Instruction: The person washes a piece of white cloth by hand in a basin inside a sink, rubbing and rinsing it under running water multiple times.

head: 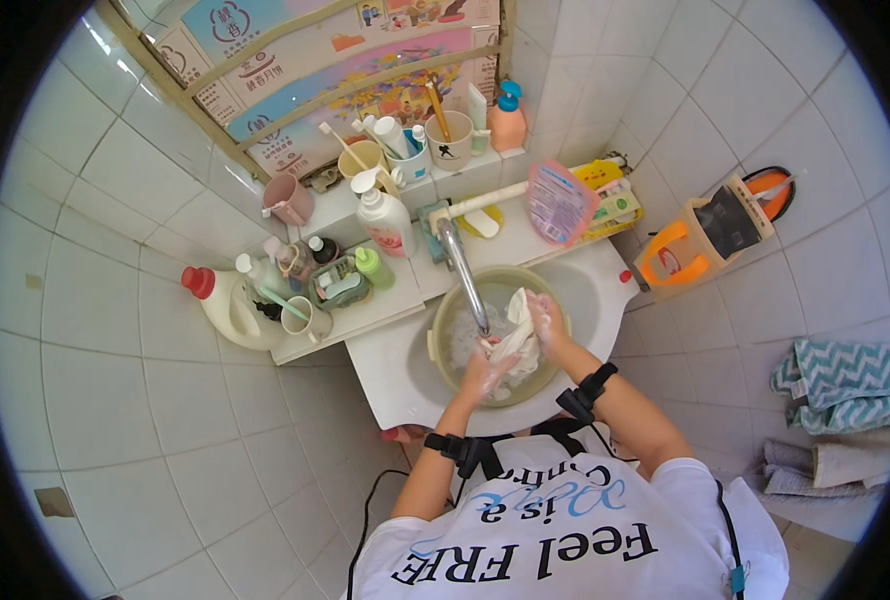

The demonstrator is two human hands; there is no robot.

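Note:
A wet white cloth [518, 341] is gripped between my two hands above a pale plastic basin [436, 352]. My left hand [488, 371] holds its lower left part, and my right hand [548, 319] has the upper right part. Suds cling to both hands. Foamy water [463, 337] fills the bottom of the basin, which sits inside a white washbasin [598, 292]. The metal faucet spout [466, 277] reaches over the basin and ends close to my left fingers. Folds of the cloth hide some of my fingertips.
On the left counter stand a white jug with red cap [231, 307], a mug [306, 321] and a pump bottle [383, 217]. Toothbrush cups [364, 159] line the ledge behind. A pink refill pouch [561, 202] leans right of the faucet. Towels [846, 382] hang at right.

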